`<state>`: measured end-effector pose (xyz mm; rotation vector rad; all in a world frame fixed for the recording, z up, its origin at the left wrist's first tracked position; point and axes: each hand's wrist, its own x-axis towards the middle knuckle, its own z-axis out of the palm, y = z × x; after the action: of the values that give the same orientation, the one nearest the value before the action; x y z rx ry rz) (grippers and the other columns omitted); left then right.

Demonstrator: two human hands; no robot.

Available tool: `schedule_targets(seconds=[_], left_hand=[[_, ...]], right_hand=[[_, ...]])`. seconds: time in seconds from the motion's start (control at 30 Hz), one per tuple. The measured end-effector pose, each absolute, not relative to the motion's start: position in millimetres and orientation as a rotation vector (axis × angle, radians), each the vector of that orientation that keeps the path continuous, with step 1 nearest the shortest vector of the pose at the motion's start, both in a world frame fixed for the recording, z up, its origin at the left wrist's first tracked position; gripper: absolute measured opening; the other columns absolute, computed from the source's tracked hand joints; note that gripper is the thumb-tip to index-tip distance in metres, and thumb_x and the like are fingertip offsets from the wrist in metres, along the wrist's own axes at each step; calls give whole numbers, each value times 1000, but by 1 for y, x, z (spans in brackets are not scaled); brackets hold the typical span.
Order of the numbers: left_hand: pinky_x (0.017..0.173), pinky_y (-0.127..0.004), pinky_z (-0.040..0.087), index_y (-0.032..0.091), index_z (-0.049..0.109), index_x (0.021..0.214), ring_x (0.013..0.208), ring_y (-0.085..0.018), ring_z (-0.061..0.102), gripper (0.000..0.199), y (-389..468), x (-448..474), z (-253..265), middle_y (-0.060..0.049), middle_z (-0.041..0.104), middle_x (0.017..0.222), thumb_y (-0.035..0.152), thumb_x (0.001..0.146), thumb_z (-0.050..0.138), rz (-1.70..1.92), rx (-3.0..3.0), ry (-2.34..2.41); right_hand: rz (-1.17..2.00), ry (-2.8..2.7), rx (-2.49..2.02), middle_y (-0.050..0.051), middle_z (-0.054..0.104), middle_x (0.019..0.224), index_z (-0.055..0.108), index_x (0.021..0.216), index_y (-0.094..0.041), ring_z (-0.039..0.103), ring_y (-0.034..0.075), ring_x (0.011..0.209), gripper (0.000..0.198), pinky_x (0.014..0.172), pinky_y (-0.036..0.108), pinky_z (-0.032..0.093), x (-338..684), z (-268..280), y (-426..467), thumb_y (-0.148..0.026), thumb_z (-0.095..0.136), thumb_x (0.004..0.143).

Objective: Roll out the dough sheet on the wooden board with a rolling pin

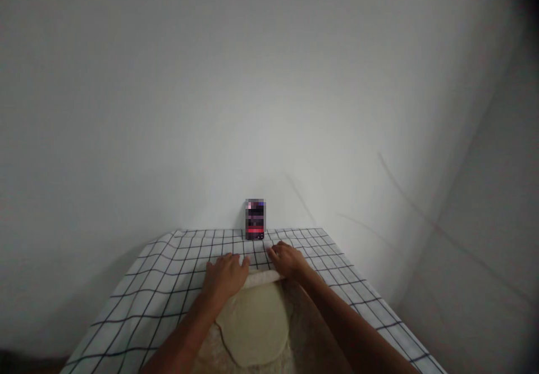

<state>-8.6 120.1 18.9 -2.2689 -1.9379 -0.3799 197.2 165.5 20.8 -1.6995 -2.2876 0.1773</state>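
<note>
A pale rolling pin point(264, 278) lies crosswise at the far edge of a flat, roughly round sheet of dough point(256, 326). My left hand point(226, 276) is over the pin's left end, fingers forward and thumb toward the middle. Over its right end rests my right hand point(288, 260), with its fingers curled. Both hands cover the ends of the pin, so only its middle shows. The dough lies on a floured brown board point(314, 340), between my two forearms.
A white cloth with dark grid lines point(155, 273) covers the table. At the back, a phone with a blurred screen point(255, 219) leans upright against the white wall point(269, 110). The table's right edge runs beside another wall.
</note>
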Motion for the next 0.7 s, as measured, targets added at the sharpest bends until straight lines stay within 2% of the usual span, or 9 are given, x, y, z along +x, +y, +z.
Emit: schedule_targets(seconds=[0.17,0.3,0.37,0.43,0.53,0.7], left_hand=[[99,-60,47,18,71,122,120,-36,65,45,113,-9,15,-20,72,126,40,104,36,-423,-2245,-1928],[110,-62,40,22,71,126,141,-37,50,37,94,-7,10,-17,63,144,37,101,47,-501,-2217,-1843],[114,-63,38,22,71,126,144,-38,47,36,84,-6,5,-17,61,147,37,101,49,-580,-2169,-1782],[114,-61,39,19,70,129,144,-37,48,40,74,-5,-3,-18,61,146,39,102,47,-649,-2127,-1712],[115,-57,42,17,68,133,141,-34,52,46,56,-5,-16,-16,62,146,42,104,43,-716,-2096,-1607],[112,-52,48,24,64,138,132,-30,61,45,19,-12,-29,-8,64,145,44,102,47,-765,-2143,-1445]], right_hand=[[135,-2289,-1706,10,72,118,74,104,-21,66,23,110,52,86,33,46,196,20,155,-44,27,108],[107,-2279,-1692,8,75,115,73,103,-22,67,22,111,49,89,32,47,200,16,124,-40,28,109],[100,-2271,-1690,9,76,113,73,105,-23,69,22,107,47,90,33,49,203,12,107,-37,29,108],[87,-2250,-1667,10,75,122,73,114,-23,69,24,114,44,99,36,48,206,9,91,-34,30,107],[98,-2211,-1577,10,66,141,69,131,-21,57,24,135,45,114,39,41,210,6,68,-32,33,106],[137,-2164,-1511,4,68,140,70,129,-26,59,21,134,46,113,36,43,214,3,31,-36,31,107]])
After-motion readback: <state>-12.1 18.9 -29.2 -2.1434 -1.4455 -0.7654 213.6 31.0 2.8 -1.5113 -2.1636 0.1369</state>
